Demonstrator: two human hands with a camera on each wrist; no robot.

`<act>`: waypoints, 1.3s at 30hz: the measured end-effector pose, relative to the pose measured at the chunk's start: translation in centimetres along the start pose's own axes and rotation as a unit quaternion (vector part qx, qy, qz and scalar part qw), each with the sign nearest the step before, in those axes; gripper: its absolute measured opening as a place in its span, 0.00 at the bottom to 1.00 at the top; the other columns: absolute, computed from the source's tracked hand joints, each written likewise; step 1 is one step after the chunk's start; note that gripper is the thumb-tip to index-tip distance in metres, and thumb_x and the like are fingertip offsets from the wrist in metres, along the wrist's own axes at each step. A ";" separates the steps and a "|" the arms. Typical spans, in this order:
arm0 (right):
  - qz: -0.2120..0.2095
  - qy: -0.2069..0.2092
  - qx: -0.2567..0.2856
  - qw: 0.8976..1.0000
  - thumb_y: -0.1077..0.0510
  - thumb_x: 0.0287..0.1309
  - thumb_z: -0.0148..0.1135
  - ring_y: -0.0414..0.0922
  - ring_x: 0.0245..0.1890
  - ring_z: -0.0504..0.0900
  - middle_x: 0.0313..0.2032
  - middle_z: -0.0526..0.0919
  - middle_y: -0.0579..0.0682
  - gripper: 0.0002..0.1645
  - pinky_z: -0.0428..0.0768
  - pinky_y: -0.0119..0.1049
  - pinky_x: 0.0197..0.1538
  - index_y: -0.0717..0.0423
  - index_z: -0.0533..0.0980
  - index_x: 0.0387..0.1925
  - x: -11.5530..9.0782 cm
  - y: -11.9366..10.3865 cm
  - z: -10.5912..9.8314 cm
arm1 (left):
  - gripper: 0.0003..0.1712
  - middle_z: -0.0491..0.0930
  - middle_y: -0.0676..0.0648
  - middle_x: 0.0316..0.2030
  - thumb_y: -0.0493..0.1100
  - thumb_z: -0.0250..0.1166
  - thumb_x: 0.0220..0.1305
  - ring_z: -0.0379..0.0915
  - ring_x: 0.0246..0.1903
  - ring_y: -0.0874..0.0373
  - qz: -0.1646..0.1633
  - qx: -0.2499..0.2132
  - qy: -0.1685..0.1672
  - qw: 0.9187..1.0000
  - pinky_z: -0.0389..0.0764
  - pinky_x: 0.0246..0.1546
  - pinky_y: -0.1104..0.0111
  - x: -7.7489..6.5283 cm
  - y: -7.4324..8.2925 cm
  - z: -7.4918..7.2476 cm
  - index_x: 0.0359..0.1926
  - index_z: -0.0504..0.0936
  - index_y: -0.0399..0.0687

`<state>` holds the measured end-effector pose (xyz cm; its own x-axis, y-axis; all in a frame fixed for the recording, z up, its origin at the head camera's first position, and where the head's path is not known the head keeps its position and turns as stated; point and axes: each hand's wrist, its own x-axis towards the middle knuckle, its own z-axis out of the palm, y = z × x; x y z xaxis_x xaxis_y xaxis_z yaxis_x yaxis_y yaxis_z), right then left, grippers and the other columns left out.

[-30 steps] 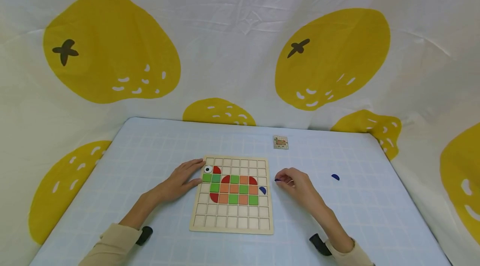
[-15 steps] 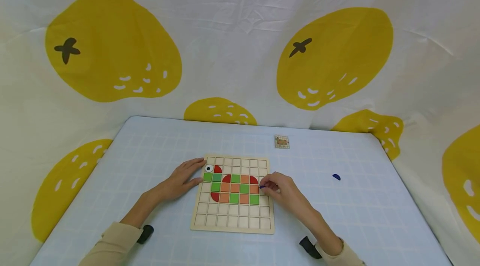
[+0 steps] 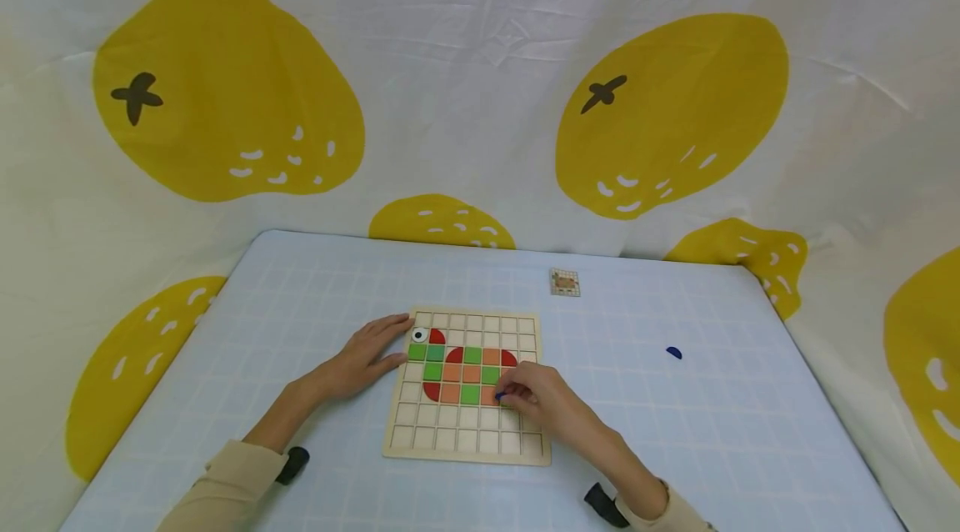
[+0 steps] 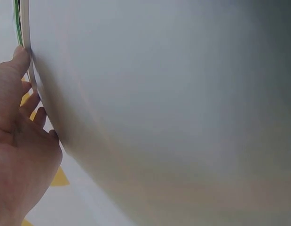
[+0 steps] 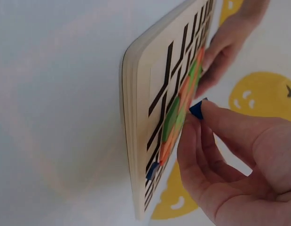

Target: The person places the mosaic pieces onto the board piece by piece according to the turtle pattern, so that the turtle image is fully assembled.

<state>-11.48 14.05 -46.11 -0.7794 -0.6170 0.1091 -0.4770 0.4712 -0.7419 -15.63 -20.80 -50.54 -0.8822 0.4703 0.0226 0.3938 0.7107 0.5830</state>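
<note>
A wooden grid board [image 3: 446,449] lies on the table, with green, orange and red tiles and a round eye piece [image 3: 419,335] set in it. My left hand [image 3: 365,359] rests beside the board's left edge, its fairly straight fingers touching the rim. Over the lower right of the tile pattern, my right hand [image 3: 546,403] pinches a dark blue half-circle piece [image 5: 197,110] between thumb and fingers. Another blue piece [image 5: 153,170] sits in the board in the right wrist view; in the head view the right hand covers it.
One more blue half-circle piece [image 3: 674,353] lies loose on the table right of the board. A small picture card [image 3: 565,283] lies behind the board, toward the far edge. A patterned cloth [image 3: 465,98] hangs behind the table.
My right hand has moved left from beside the board to over its tiles, carrying the pinched blue half-circle piece. My left hand has stayed at the left edge.
</note>
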 end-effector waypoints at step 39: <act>0.016 -0.043 -0.012 0.999 0.69 0.61 0.70 0.32 0.35 0.80 0.35 0.87 0.44 0.04 0.82 0.26 0.41 0.59 0.86 0.35 0.2 -0.8 1.9 | 0.37 0.58 0.40 0.77 0.49 0.61 0.77 0.50 0.76 0.38 -0.004 -0.003 -0.004 1.000 0.55 0.72 0.37 0.0 0.5 -0.2 0.79 0.61 0.45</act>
<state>-10.51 12.33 -46.78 -0.7574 -0.6524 0.0273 -0.4625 0.5065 -0.7277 -15.51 -20.50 -50.12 -0.8831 0.4690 0.0114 0.3852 0.7112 0.5881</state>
